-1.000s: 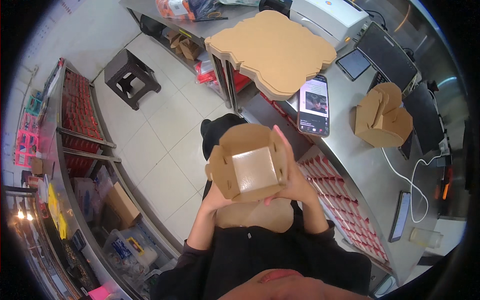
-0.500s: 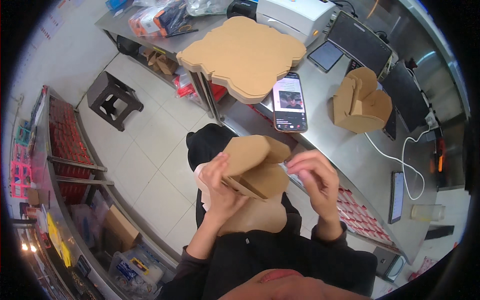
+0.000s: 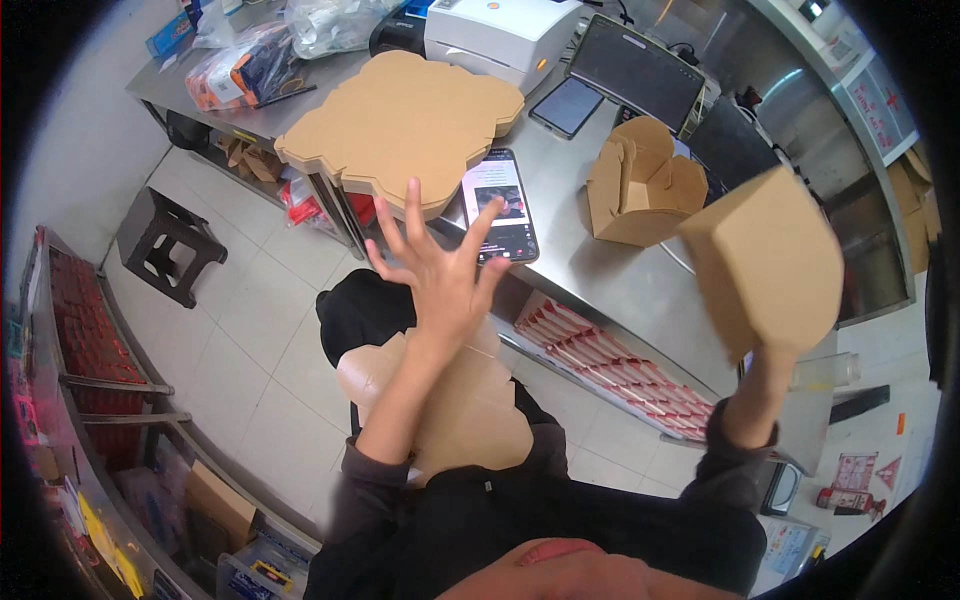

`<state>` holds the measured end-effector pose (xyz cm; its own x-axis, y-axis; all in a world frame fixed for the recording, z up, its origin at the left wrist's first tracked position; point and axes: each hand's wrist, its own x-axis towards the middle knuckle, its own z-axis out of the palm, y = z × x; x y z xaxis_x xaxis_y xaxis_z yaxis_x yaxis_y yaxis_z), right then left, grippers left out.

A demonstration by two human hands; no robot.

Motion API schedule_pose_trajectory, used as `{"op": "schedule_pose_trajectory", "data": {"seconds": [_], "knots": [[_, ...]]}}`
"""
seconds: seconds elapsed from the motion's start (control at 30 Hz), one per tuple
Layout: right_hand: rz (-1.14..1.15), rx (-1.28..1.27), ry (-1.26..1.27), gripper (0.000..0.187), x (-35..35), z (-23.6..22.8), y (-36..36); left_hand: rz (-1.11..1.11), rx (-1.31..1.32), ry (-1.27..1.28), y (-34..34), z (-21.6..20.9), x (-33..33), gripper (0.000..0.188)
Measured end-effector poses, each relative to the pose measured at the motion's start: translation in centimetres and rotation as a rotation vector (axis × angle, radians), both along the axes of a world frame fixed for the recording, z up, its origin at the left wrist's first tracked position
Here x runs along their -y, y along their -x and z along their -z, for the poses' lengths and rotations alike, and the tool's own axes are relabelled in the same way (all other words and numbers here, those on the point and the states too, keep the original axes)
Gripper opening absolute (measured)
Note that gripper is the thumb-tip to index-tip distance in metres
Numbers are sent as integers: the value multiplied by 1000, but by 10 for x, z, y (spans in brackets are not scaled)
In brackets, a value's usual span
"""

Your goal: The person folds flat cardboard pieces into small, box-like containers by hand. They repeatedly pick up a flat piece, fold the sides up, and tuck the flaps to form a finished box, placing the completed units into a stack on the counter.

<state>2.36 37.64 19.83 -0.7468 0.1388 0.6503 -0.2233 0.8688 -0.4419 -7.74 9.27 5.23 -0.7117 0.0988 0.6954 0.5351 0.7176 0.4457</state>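
Observation:
My left hand (image 3: 438, 275) is in the air with fingers spread and nothing in it, just short of a stack of flat brown cardboard box blanks (image 3: 400, 120) on the metal table. Beside that stack lies a phone with a lit screen (image 3: 518, 240), partly behind my fingers. Out to the right, a folded cardboard box (image 3: 775, 265), slightly blurred, is held up by my right hand (image 3: 772, 358), whose fingers are hidden behind it. A second folded box (image 3: 645, 215) stands open on the table. More flat blanks (image 3: 470, 420) rest on my lap.
A white printer (image 3: 500, 40), a dark monitor (image 3: 635, 70) and another phone (image 3: 566, 106) occupy the table's far side. Plastic-wrapped packs (image 3: 240, 70) lie at far left. A dark stool (image 3: 170, 245) stands on the tiled floor, with metal shelving (image 3: 120, 390) at left.
My left hand has let go of the folded box and reached forward, fingers spreading. The box has moved right and up in my right hand. The view has swung to the right.

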Motion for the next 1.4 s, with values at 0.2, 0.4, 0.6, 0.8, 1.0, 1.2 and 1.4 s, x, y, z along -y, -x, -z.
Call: {"op": "schedule_pose_trajectory", "data": {"seconds": [0.2, 0.4, 0.6, 0.8, 1.0, 1.2, 1.4], "knots": [[80, 257, -249, 53, -79, -60, 61, -260, 22, 191, 6, 5, 16, 41], [-12, 565, -467, 55, -101, -73, 107, -184, 3, 90, -10, 5, 27, 47], [-222, 848, -663, 57, -85, -71, 141, -82, 45, 48, -12, 8, 22, 40], [-375, 916, -841, 59, -52, -38, 161, -57, 56, 58, -16, 10, 17, 38], [-429, 894, -942, 61, -42, -23, 164, -67, -6, 18, -26, 12, 14, 33], [-466, 870, -1041, 63, -33, -2, 161, -44, -13, -12, -30, 19, 13, 31], [-479, 868, -1109, 66, -25, 5, 178, 5, -33, -19, -38, 10, 5, 28]]}}
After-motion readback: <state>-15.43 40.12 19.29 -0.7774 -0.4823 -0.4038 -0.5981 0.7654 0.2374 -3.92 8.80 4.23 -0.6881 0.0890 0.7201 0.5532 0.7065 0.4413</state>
